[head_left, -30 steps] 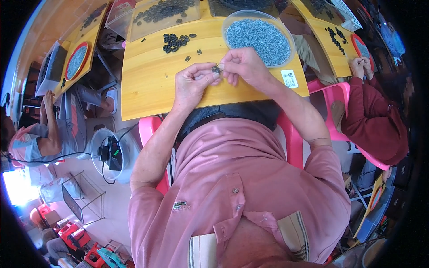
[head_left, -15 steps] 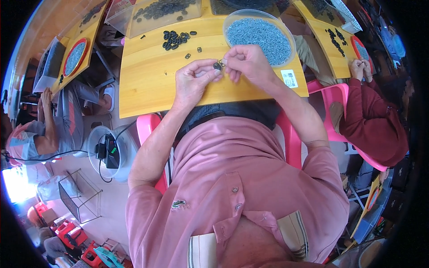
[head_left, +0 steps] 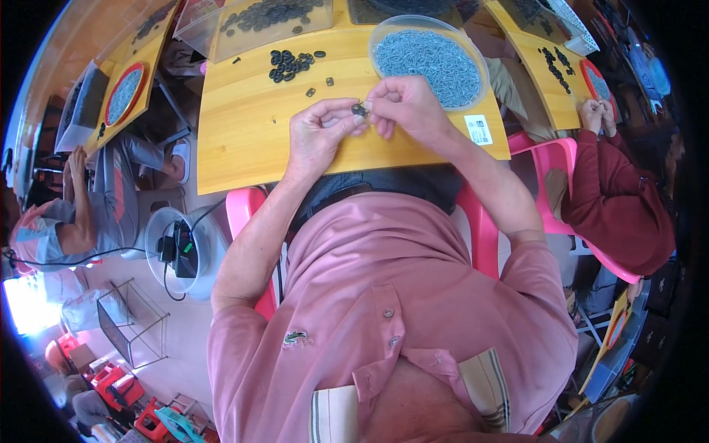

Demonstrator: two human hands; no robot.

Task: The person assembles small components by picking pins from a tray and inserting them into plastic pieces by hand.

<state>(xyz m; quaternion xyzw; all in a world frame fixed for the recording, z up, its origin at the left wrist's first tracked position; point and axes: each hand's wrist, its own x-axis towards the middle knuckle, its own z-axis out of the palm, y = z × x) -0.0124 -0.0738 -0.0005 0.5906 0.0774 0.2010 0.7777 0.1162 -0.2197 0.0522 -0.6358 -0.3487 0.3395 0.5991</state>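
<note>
Close together above the wooden table (head_left: 244,140), both my hands work at fingertip level. My left hand (head_left: 319,136) pinches a small dark round piece (head_left: 359,109) between thumb and fingers. Against its right side, my right hand (head_left: 410,108) is closed in a pinch on a small metal piece, mostly covered by the fingertips. Just beyond the right hand stands a clear round tub (head_left: 484,77) full of small bluish metal hooks or links (head_left: 427,63). Several black oval pieces (head_left: 284,68) lie in a cluster farther left, with two small dark pieces (head_left: 311,92) nearer my hands.
A clear bin (head_left: 325,18) of dark pieces sits at the far edge. A white printed label (head_left: 478,130) lies on the table's right. Co-workers sit at side tables, with a red tray (head_left: 124,96) on the left. A tub with cables (head_left: 181,255) stands on the floor.
My right hand has shifted slightly left and down, bringing its fingertips closer to the dark round piece. The metal loop seen between the hands earlier is now mostly covered. My left hand stays nearly still.
</note>
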